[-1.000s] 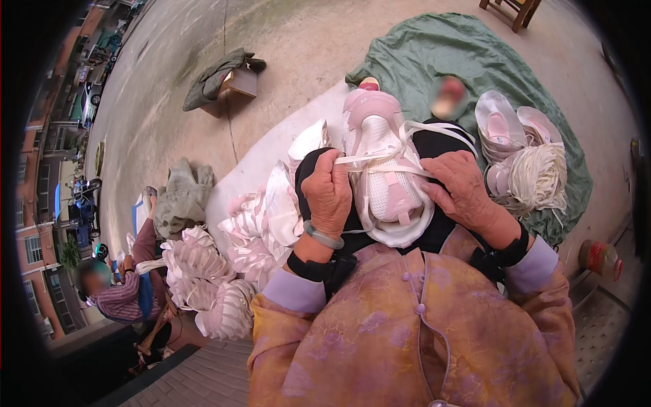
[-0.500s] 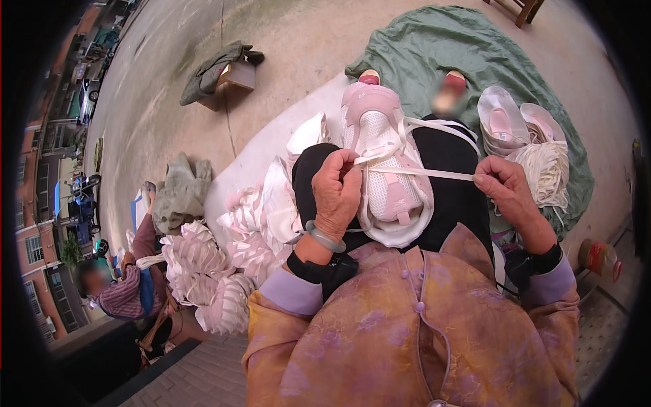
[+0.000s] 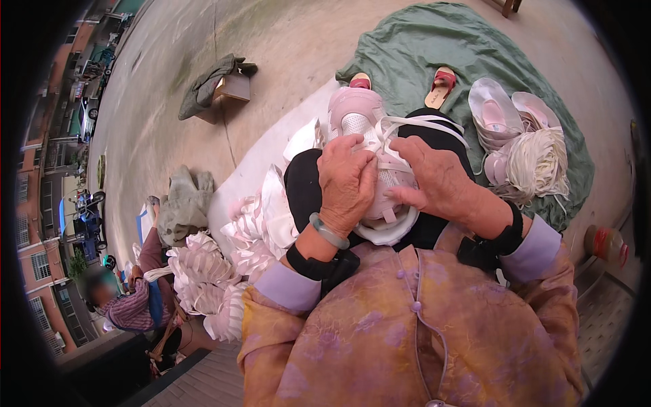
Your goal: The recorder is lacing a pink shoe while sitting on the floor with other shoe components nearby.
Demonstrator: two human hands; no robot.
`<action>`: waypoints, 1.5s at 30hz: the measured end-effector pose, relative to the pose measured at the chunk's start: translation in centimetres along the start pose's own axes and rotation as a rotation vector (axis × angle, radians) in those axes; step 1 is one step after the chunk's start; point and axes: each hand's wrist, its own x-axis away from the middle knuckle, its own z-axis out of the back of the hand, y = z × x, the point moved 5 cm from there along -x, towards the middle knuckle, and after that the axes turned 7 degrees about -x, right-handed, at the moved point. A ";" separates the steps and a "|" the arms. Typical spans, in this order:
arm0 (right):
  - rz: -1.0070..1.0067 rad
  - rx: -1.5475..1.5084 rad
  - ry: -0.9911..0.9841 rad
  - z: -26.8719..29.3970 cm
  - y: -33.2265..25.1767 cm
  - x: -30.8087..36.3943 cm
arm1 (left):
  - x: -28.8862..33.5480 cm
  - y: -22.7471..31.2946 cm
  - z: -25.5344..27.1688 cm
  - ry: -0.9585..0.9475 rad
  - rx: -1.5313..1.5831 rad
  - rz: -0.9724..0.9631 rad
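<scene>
Right hand (image 3: pixel 442 182) back over pink shoe (image 3: pixel 394 178), left hand (image 3: pixel 344 180) alongside laces (image 3: pixel 408 121)

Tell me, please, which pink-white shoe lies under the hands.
The shoe on the black trousers, its toe pointing away, beneath the left hand and right hand. The heaped shoes at left and the clustered shoes at right lie apart from both.

left hand (image 3: pixel 344 180): fingers bent | right hand (image 3: pixel 441 178): thumb, fingers apart | 2 forearms (image 3: pixel 314 247): angled inward
</scene>
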 end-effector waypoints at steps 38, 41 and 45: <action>-0.027 0.010 0.065 -2.4 3.4 -0.2 | -0.5 0.3 -3.3 -0.029 -0.127 0.122; -0.073 -0.005 0.077 -2.5 3.2 0.1 | -0.6 0.9 -2.7 -0.041 -0.161 0.069; -0.105 -0.104 0.108 -2.3 4.2 0.1 | -0.4 3.1 0.8 -0.056 -0.162 -0.027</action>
